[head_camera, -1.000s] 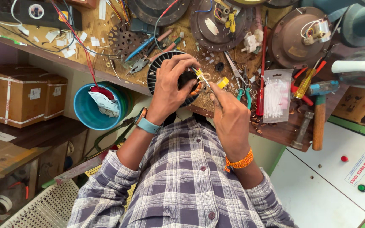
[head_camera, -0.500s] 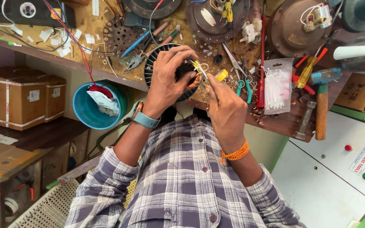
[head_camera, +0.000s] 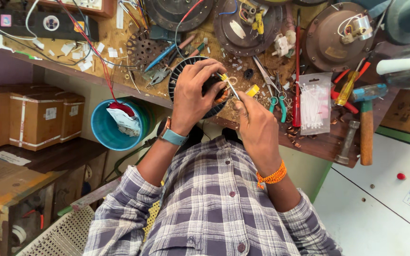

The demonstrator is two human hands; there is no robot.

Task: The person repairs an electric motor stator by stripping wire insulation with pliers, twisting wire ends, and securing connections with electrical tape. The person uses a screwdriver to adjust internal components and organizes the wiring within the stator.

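At the counter's (head_camera: 319, 144) front edge, I am working on a round black stator (head_camera: 181, 76).

Left hand (head_camera: 196, 92) is gripping the stator over the edge; right hand (head_camera: 257, 123) is pinching a thin yellow-tipped tool (head_camera: 228, 83) against it. Right of my hands a clear flat packet of white ties (head_camera: 314, 102) is lying near the edge, beside scissors (head_camera: 274, 92) and a hammer (head_camera: 365, 123). Below the counter a blue bucket (head_camera: 103, 128) is holding a crumpled white wrapper (head_camera: 124, 121) and red wires. Taped brown boxes (head_camera: 36, 118) with white labels are sitting on a low shelf, leaving little room.
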